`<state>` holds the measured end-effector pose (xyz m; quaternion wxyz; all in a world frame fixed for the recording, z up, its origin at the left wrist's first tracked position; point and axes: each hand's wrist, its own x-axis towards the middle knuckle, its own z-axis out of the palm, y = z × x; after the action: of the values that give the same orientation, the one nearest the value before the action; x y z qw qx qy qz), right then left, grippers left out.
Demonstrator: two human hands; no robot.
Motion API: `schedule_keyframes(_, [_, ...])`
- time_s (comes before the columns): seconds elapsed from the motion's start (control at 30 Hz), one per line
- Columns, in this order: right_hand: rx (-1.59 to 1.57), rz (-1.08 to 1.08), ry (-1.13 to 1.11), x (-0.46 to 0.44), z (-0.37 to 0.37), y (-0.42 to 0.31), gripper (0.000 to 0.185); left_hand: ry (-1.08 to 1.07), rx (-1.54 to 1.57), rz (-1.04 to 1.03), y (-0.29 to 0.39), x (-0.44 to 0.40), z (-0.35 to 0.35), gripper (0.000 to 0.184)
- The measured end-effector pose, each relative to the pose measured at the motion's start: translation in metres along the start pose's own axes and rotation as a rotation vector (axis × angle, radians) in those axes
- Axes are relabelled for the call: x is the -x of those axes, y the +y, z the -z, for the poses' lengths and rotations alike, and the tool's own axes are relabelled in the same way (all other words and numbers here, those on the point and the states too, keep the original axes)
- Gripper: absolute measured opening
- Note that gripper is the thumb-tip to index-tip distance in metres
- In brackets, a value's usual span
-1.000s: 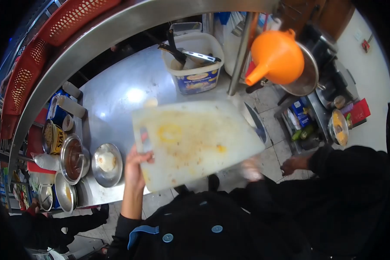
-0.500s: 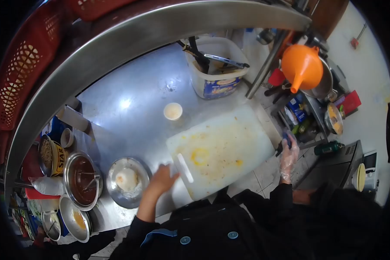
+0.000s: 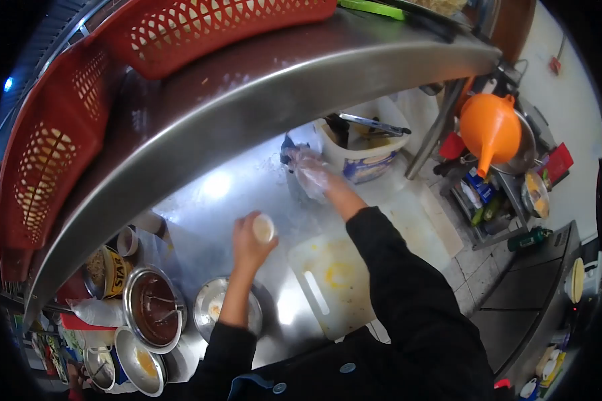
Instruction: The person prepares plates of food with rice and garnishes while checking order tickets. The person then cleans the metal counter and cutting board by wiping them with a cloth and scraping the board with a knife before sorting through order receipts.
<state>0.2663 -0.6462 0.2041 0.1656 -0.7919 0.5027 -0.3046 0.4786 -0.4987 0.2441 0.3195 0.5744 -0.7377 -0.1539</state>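
My left hand [image 3: 246, 242] is closed around a small whitish cup [image 3: 263, 228], lifted over the steel table [image 3: 201, 220]. What looks like a dark crumpled cloth [image 3: 289, 151] is under the fingers of my right hand [image 3: 312, 175]. That hand wears a clear plastic glove and reaches across to the far part of the table, left of the white tub [image 3: 354, 154]. Beneath my right sleeve lies a white cutting board [image 3: 341, 284] with yellow smears. Partly hidden by my left forearm, a metal bowl [image 3: 253, 314] holds something pale.
A steel shelf [image 3: 267, 80] carrying red baskets [image 3: 174, 33] overhangs the table. Tongs stick out of the tub. At left are a bowl of brown sauce [image 3: 155, 307], another metal bowl [image 3: 139, 361] and a yellow-labelled can [image 3: 114, 273]. An orange funnel [image 3: 489, 127] hangs at right.
My left hand has picked up the cup from the table. My right hand has swung from beyond the board's right edge to the table's far side. The view has shifted.
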Motion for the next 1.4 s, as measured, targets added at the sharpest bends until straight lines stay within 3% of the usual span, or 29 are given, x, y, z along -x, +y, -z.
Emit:
schedule_keyframes(0.07, [-0.146, -0.221, 0.006, -0.022, -0.045, 0.009, 0.044, -0.012, -0.016, 0.151, 0.016, 0.030, 0.046, 0.062])
schedule_keyframes(0.1, [0.440, -0.422, 0.010, -0.027, -0.047, -0.015, 0.044, -0.013, -0.036, 0.159, 0.019, 0.046, 0.061, 0.061])
schedule_keyframes(0.13, [0.432, -0.418, 0.003, -0.039, -0.053, -0.022, 0.044, -0.020, -0.050, 0.177, 0.022, 0.057, 0.071, 0.060])
schedule_keyframes(0.2, [0.441, -0.357, -0.291, -0.045, -0.071, -0.034, 0.046, -0.030, -0.047, 0.224, 0.030, 0.063, 0.080, 0.060])
schedule_keyframes(0.27, [0.319, -0.144, -0.441, -0.045, -0.074, -0.064, 0.045, -0.009, -0.012, 0.255, 0.034, 0.053, 0.072, 0.059])
schedule_keyframes(0.33, [0.274, 0.184, -0.310, -0.007, -0.091, -0.076, 0.042, 0.038, 0.024, 0.188, 0.035, 0.033, 0.060, 0.062])
schedule_keyframes(0.37, [0.276, 0.183, -0.317, 0.010, -0.093, -0.073, 0.042, 0.036, 0.029, 0.193, 0.034, 0.021, 0.053, 0.062])
schedule_keyframes(0.4, [0.189, 0.320, -0.312, 0.031, -0.095, -0.061, 0.040, 0.061, 0.033, 0.154, 0.030, 0.009, 0.045, 0.062])
schedule_keyframes(0.47, [-0.515, 0.330, -0.402, 0.064, -0.088, -0.019, 0.038, 0.072, 0.045, 0.112, 0.025, -0.007, 0.033, 0.062])
schedule_keyframes(0.53, [-1.117, 0.142, -0.339, 0.094, -0.054, 0.030, 0.036, 0.087, 0.022, 0.071, 0.016, -0.017, 0.032, 0.061])
schedule_keyframes(0.6, [-1.099, 0.101, -0.210, 0.108, -0.011, 0.040, 0.036, 0.076, 0.033, 0.104, 0.003, -0.019, 0.035, 0.061])
schedule_keyframes(0.63, [-0.652, -0.060, -0.187, 0.112, 0.018, 0.023, 0.036, 0.064, 0.010, 0.130, -0.007, -0.020, 0.031, 0.062])
schedule_keyframes(0.73, [-0.191, -0.158, -0.306, 0.106, -0.006, 0.020, 0.039, 0.020, -0.045, 0.127, -0.024, -0.045, 0.001, 0.066])
schedule_keyframes(0.77, [0.064, -0.132, -0.369, 0.094, -0.010, -0.017, 0.040, -0.001, -0.076, 0.100, -0.024, -0.061, -0.018, 0.068])
schedule_keyframes(0.83, [0.185, 0.330, -0.188, 0.095, -0.047, -0.032, 0.038, 0.007, -0.057, 0.110, -0.023, -0.097, -0.063, 0.070])
schedule_keyframes(0.87, [0.191, 0.314, -0.174, 0.097, -0.035, -0.026, 0.038, 0.009, -0.053, 0.129, -0.024, -0.109, -0.083, 0.073])
schedule_keyframes(0.97, [-0.323, 0.192, -0.407, 0.115, 0.010, 0.037, 0.036, 0.022, -0.196, 0.014, -0.043, -0.124, -0.122, 0.081])
schedule_keyframes(1.03, [-0.413, 0.072, -0.340, 0.138, 0.058, 0.085, 0.035, 0.114, -0.190, -0.065, -0.019, -0.110, -0.113, 0.084])
schedule_keyframes(1.1, [-0.061, -0.019, -0.248, 0.171, 0.113, 0.094, 0.034, 0.179, -0.201, -0.071, -0.001, -0.084, -0.101, 0.077])
schedule_keyframes(1.13, [0.288, 0.088, -0.175, 0.182, 0.128, 0.104, 0.032, 0.189, -0.216, -0.039, 0.007, -0.064, -0.093, 0.072])
schedule_keyframes(1.2, [0.186, -0.001, -0.126, 0.209, 0.160, 0.125, 0.033, 0.072, -0.210, 0.023, 0.018, -0.013, -0.073, 0.061])
schedule_keyframes(1.23, [0.090, -0.091, -0.081, 0.221, 0.174, 0.134, 0.034, -0.036, -0.156, 0.178, 0.028, 0.016, -0.062, 0.051])
schedule_keyframes(1.33, [0.197, -0.214, -0.071, 0.263, 0.199, 0.143, 0.036, -0.163, -0.082, 0.277, 0.036, 0.105, -0.062, 0.029])
schedule_keyframes(1.37, [0.215, -0.102, 0.068, 0.282, 0.202, 0.152, 0.037, -0.161, -0.034, 0.346, 0.044, 0.120, -0.066, 0.024])
schedule_keyframes(1.4, [0.213, -0.099, 0.059, 0.295, 0.212, 0.164, 0.037, -0.154, 0.015, 0.418, 0.053, 0.132, -0.071, 0.021])
